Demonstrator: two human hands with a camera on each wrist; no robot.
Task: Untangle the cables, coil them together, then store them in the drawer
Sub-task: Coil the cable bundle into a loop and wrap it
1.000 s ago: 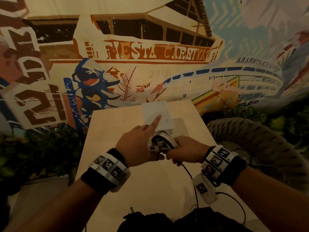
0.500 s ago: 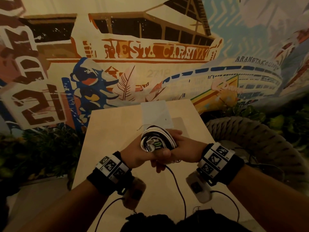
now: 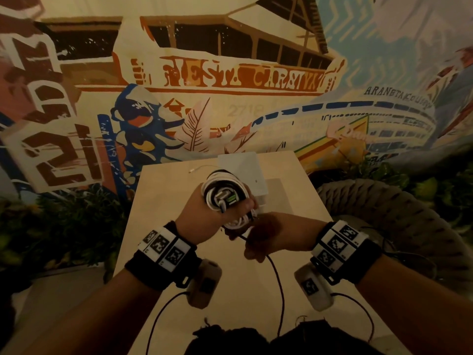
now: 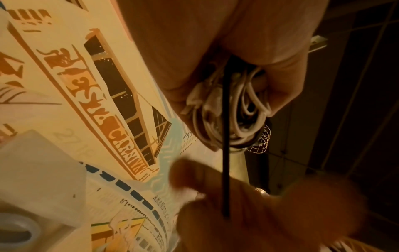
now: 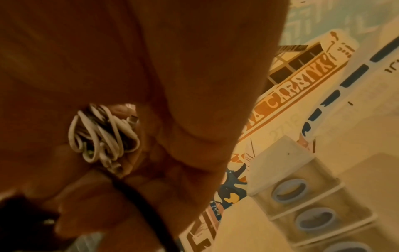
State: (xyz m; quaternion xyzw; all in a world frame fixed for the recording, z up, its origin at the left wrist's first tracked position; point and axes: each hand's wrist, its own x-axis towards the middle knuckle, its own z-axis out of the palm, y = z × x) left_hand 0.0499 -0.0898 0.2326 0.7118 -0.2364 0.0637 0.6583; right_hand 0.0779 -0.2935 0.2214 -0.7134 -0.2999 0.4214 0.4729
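My left hand (image 3: pixel 210 218) grips a coil of white and black cables (image 3: pixel 223 196) upright above the middle of the table, fingers wrapped round it. In the left wrist view the coil (image 4: pixel 233 109) bulges out of the fist. A black cable (image 3: pixel 277 285) leaves the bottom of the coil and hangs toward me. My right hand (image 3: pixel 268 235) sits just below and right of the coil and holds that black cable (image 4: pixel 225 170), pulled straight. The right wrist view shows the same coil (image 5: pixel 103 134) and black cable (image 5: pixel 140 202). The white drawer unit (image 3: pixel 244 168) stands shut behind the coil.
A light wooden table (image 3: pixel 179 252) runs away from me to a painted mural wall. A loose white cable end (image 3: pixel 202 168) lies left of the drawer unit. The drawer fronts (image 5: pixel 302 196) have round blue pulls. A woven chair (image 3: pixel 384 208) stands to the right.
My left hand left the drawer unit and took the coil in its fist, lifting it. My right hand let go of the coil and slid down along the black cable.
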